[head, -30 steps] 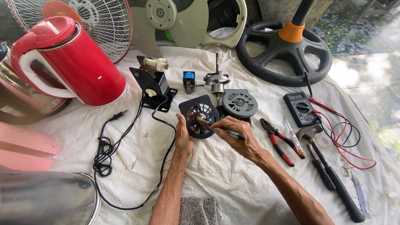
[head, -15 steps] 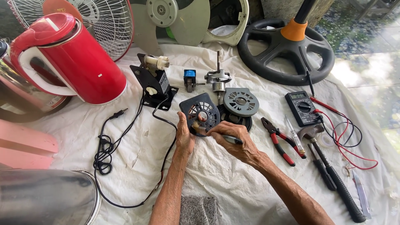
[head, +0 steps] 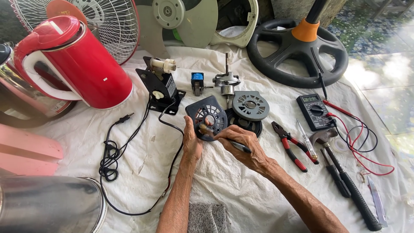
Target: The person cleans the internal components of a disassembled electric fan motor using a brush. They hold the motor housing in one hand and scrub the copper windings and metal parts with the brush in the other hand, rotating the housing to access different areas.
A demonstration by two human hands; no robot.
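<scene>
Hands meet over the white cloth (head: 241,194), near its middle. Your left hand (head: 192,140) grips the dark round cover (head: 207,116) by its lower left edge, tilting it up off the cloth so its slotted face looks toward you. Your right hand (head: 243,144) is closed on a screwdriver (head: 224,138) held like a pen, its dark handle end sticking out to the right past your fingers, and its tip set on the cover near the centre hole. The two hands sit close together, almost touching.

Just right of the cover lies a grey vented disc (head: 251,105), overlapping a black ring (head: 246,124) beneath it. Behind them stand a small motor shaft piece (head: 226,82) and a blue part (head: 197,80). To the left, a black bracket (head: 160,88) trails a black cord (head: 129,172) across the cloth, and a red kettle (head: 77,64) stands beyond. To your right lie red-handled pliers (head: 291,144), a multimeter (head: 315,111) with red leads, and a hammer (head: 345,177). A fan base (head: 297,51) rests at the far edge
</scene>
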